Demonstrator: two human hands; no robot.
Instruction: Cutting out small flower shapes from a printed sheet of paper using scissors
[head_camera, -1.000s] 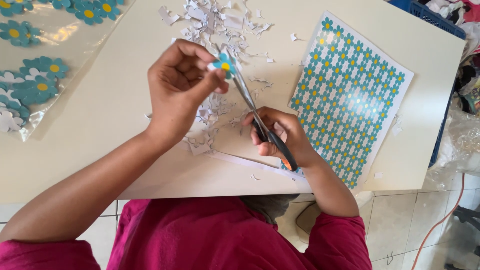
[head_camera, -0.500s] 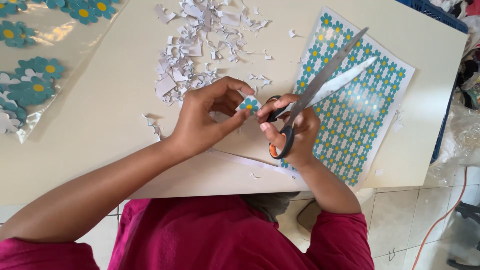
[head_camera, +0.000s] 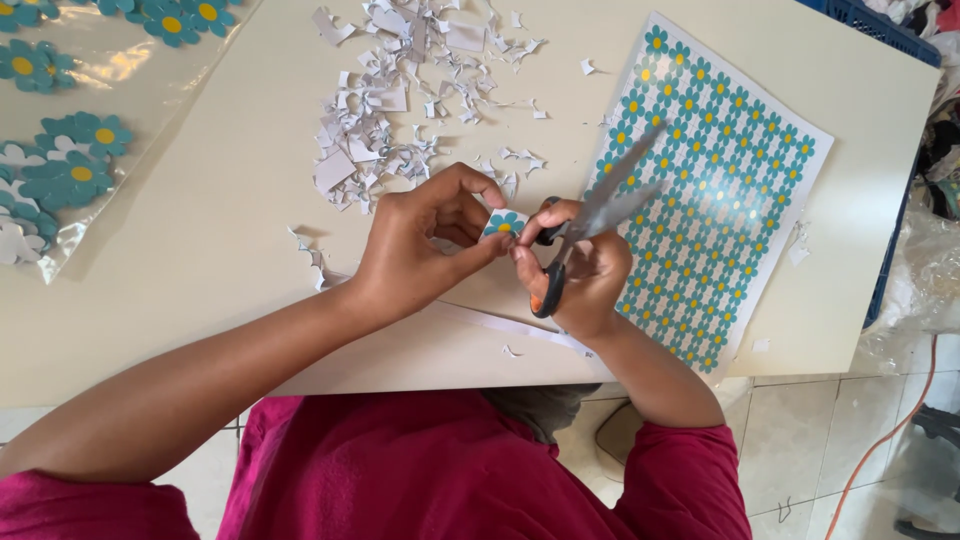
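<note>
I am watching the left hand (head_camera: 415, 250) pinching a small cut-out flower (head_camera: 503, 223), teal petals with a yellow centre, between thumb and fingers (head_camera: 478, 187); the fingers are closing tight on its edge and nothing else is in that grip. Just to the right of those fingers, the right hand (head_camera: 585, 275) is gripping a pair of scissors (head_camera: 590, 222) by their dark handles, thumb and fingers threaded through the loops. The grey blades are standing slightly apart and pointing up and away to the right, blurred in the picture, so I cannot tell exactly how wide they are gaping. The two hands are nearly touching, with the flower sitting between them, lifted off the desk (head_camera: 230, 200).

Under and to the right of the right hand's fingers, a printed sheet of small teal flowers (head_camera: 720, 170) is lying flat on the desk, tilted at an angle. Above the left hand's fingers, a heap of white paper scraps (head_camera: 400, 100) is spreading across the desk top. Well off to the left of the fingers, larger teal flowers (head_camera: 70, 165) are lying on a clear plastic film (head_camera: 110, 80). Below both hands, a magenta shirt (head_camera: 430, 470) is filling the lower edge.
</note>
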